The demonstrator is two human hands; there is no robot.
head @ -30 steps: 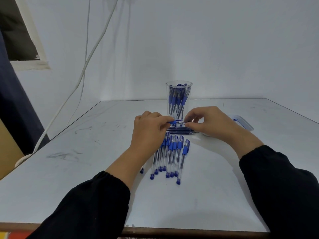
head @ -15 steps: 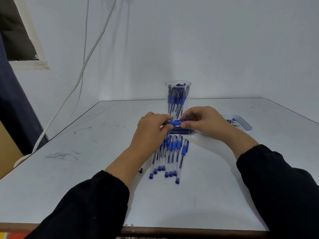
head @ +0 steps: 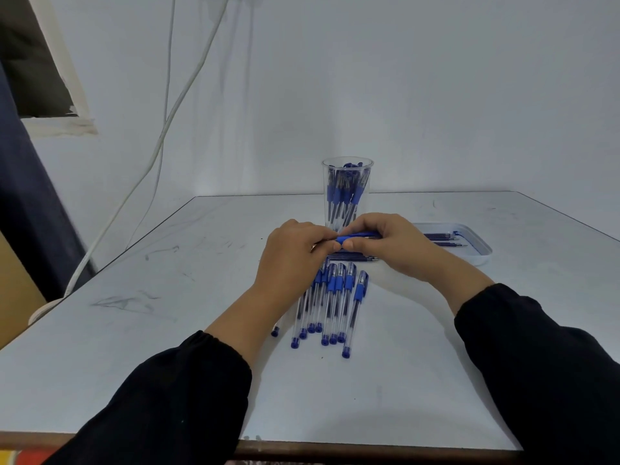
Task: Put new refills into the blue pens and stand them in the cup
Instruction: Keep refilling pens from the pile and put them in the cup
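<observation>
Pen (head: 356, 235), blue-gripped, seemingly capless, pinched between both hands.

No readable txt, labels, brands or nos. anywhere; any print on the pens (head: 337, 297) in the row on the bench is too small to read.

Long black sleeves (head: 174, 397) with gathered cuffs, bare hands

The left hand (head: 295, 253) hides part of the pen (head: 355, 235) and several pens' tops
</observation>
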